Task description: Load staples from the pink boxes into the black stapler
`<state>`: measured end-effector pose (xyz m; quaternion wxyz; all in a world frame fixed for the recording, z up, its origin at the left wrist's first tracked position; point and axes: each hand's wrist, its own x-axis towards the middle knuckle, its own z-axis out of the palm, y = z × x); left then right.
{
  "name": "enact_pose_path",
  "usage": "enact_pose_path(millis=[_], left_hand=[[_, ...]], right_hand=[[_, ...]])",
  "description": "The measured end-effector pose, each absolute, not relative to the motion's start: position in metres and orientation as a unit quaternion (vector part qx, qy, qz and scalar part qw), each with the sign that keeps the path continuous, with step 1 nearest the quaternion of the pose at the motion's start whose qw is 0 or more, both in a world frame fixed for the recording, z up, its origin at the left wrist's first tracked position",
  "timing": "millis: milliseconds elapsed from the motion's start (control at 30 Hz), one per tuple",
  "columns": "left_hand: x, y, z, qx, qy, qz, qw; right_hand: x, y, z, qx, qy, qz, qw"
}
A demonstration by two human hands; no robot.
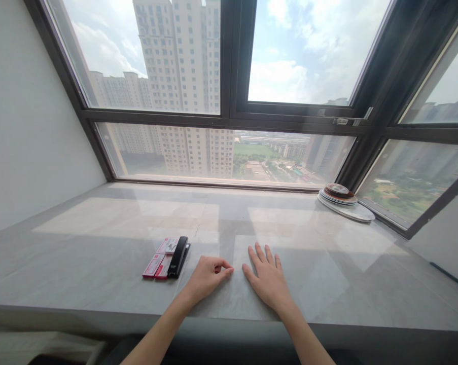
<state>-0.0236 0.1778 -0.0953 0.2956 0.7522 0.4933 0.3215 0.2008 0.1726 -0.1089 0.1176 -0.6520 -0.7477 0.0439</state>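
Observation:
My left hand [209, 276] rests on the grey stone sill, its thumb and forefinger pinched together. Whatever may be between those fingertips is too small to make out. Just right of it, my right hand [269, 279] lies flat, palm down, with fingers spread and nothing held. To the left of my left hand is a black stapler [178, 257]. Beside the stapler, and partly covered by it, are several small red-and-white boxes [153, 265], one with a picture of staples on it.
The pale stone sill [99, 263] ends at a front edge near my forearms. A stack of round plates or mats [345, 200] sits in the far right corner. Dark-framed windows [229, 121] border the back and right; a white wall [31, 126] stands at left.

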Motion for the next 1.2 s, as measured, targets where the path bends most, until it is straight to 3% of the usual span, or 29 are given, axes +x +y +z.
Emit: enact_pose_path(millis=[867, 1200], left_hand=[[-0.025, 0.179, -0.101, 0.729, 0.473, 0.35, 0.351], [-0.022, 0.178, -0.09, 0.761, 0.459, 0.328, 0.32]], right_hand=[[0.202, 0.173, -0.109, -0.655, -0.744, 0.049, 0.118], [0.202, 0.172, -0.107, -0.655, -0.745, 0.054, 0.117]])
